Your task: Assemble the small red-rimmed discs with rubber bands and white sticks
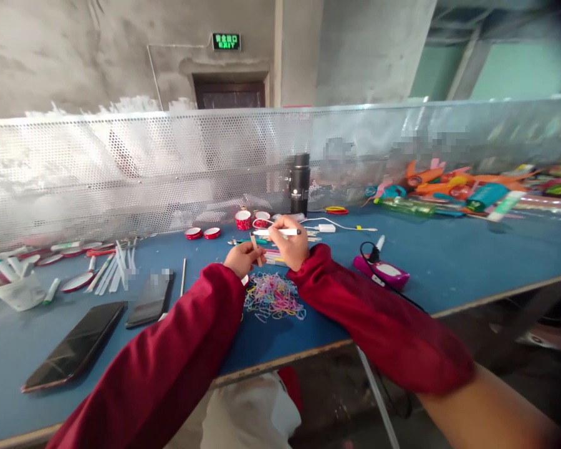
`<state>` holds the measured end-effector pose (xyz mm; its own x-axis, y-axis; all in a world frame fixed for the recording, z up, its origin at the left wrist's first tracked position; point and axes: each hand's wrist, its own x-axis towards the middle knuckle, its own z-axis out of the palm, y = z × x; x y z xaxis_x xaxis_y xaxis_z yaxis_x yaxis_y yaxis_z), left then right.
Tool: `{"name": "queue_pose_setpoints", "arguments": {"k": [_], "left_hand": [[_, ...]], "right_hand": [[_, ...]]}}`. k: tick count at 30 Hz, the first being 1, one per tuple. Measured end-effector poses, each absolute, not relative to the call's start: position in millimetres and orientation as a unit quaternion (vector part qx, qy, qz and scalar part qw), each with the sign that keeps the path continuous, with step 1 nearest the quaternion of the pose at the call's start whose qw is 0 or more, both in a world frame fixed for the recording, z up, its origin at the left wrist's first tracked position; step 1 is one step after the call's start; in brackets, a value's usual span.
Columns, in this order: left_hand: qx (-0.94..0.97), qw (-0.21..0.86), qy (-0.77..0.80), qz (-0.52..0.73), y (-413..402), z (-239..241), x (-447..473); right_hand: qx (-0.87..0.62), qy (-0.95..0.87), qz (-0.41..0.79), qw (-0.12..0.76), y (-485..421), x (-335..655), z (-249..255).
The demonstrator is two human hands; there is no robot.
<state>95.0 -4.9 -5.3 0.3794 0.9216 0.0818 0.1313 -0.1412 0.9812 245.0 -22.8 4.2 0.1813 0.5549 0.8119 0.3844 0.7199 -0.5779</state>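
Note:
My right hand [290, 244] is closed around a white marker pen [283, 232] with dark ends, held level above the table. Pinched upright in the fingers of my left hand [242, 259] is a short, narrow tan stick [255, 246]; the pen's left end is close to its top, and I cannot tell if they touch. Below both hands lies a loose pile of pastel rubber bands [275, 296]. Behind my hands, partly hidden, are several pale pink and yellow strips [275, 257] and a teal pen-like thing [252, 242].
A black bottle [300, 187], red tape rolls [243, 219] and a white cable with an adapter [326, 229] are behind. Two phones [77, 343] and a white cup of markers [21, 293] are left. At right are a magenta device [383, 272] and colourful piled items [449, 187].

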Motion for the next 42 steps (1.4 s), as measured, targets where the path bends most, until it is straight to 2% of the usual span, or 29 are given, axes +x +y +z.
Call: {"name": "queue_pose_setpoints", "arguments": {"k": [42], "left_hand": [[0.657,0.520,0.405,0.367,-6.8,-4.1,96.4]], "right_hand": [[-0.371,-0.636,0.065,0.673,-22.2,245.7,4.1]]}}
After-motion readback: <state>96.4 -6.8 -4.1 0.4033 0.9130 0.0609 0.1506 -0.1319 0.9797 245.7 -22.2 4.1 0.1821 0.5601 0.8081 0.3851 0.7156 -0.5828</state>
